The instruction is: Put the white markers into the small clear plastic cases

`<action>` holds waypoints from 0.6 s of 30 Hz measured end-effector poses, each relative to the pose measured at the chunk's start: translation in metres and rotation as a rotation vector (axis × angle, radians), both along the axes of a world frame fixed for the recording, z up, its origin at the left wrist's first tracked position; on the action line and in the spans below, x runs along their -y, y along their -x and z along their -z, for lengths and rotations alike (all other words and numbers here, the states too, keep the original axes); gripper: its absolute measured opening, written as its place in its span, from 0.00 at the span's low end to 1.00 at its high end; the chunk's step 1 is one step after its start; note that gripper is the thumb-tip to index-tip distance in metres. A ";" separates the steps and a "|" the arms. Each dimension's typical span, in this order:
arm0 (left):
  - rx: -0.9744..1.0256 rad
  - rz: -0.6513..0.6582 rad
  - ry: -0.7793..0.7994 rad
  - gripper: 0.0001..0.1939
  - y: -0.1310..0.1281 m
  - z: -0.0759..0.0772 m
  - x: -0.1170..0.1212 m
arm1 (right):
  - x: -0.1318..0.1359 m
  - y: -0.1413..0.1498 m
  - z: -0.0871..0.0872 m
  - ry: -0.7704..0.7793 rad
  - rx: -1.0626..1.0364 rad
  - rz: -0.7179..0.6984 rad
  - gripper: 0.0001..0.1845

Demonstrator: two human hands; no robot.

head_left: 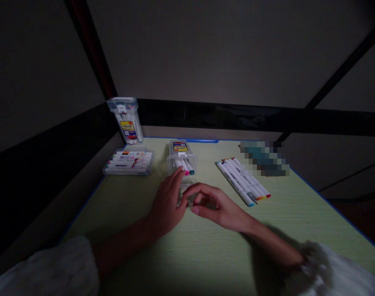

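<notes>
A clear plastic marker case (181, 158) lies on its side in the middle of the pale green table (205, 255), with a few markers sticking out of its open near end. My left hand (167, 203) rests just before that opening, fingers reaching toward the marker tips. My right hand (213, 205) curls next to it, fingers bent around a small clear piece that I cannot make out. A row of several white markers (242, 181) with coloured caps lies loose to the right.
A flat marker case (129, 162) lies at the left, and another clear case (127, 121) stands upright behind it by the wall. A blurred dark object (264, 158) sits at the back right. The table has blue edging; the room is dim.
</notes>
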State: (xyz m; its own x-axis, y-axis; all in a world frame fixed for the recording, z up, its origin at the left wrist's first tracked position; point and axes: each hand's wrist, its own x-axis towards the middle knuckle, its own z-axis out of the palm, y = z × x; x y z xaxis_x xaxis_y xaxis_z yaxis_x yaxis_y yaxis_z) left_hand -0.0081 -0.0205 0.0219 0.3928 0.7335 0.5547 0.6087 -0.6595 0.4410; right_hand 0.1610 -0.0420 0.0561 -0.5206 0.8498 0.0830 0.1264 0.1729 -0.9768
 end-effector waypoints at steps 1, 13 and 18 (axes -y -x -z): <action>-0.003 0.001 0.001 0.26 0.000 0.000 0.000 | 0.000 0.000 0.000 0.000 0.003 0.000 0.11; -0.031 0.014 0.038 0.28 0.001 -0.003 0.000 | 0.000 0.001 -0.001 -0.012 -0.001 -0.001 0.10; -0.012 0.021 0.045 0.27 0.001 -0.003 0.000 | 0.000 0.001 -0.001 -0.020 -0.004 -0.005 0.10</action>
